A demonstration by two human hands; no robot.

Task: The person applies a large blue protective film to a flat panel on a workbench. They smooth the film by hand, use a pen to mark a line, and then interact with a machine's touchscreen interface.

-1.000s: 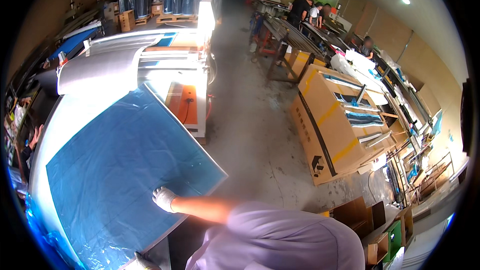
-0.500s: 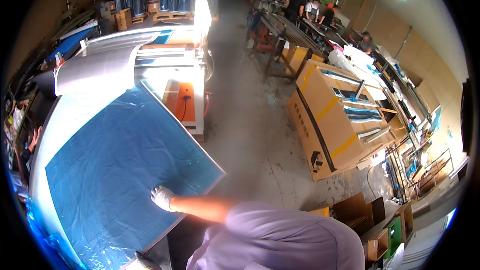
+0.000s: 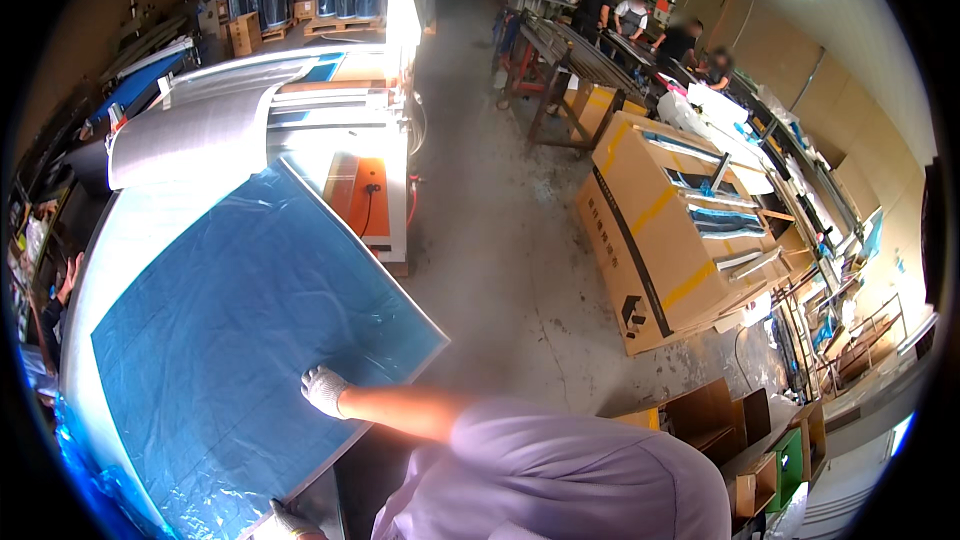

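Note:
A large blue film-covered sheet (image 3: 230, 310) with a pale border lies on the white work table (image 3: 80, 340) at my left. My right hand (image 3: 325, 392), in a whitish knit glove, rests palm down on the film near the sheet's right side. Its fingers are slightly bent and apart, with nothing in them. At the lower edge of the picture, my left hand (image 3: 295, 522), also gloved, is at the sheet's near edge. One digit lies over that edge; the other fingers are hidden or cut off by the picture's rim.
Beyond the sheet, a curved silvery sheet (image 3: 195, 135) rests on a machine with an orange panel (image 3: 362, 205). A large cardboard box (image 3: 650, 240) stands across the aisle. Another person's hand (image 3: 70, 278) shows at far left. Several people (image 3: 595, 5) work at the back right.
My hands stay in nearly the same places on the sheet. At the back right, people at the long bench have shifted, and one now leans further over it.

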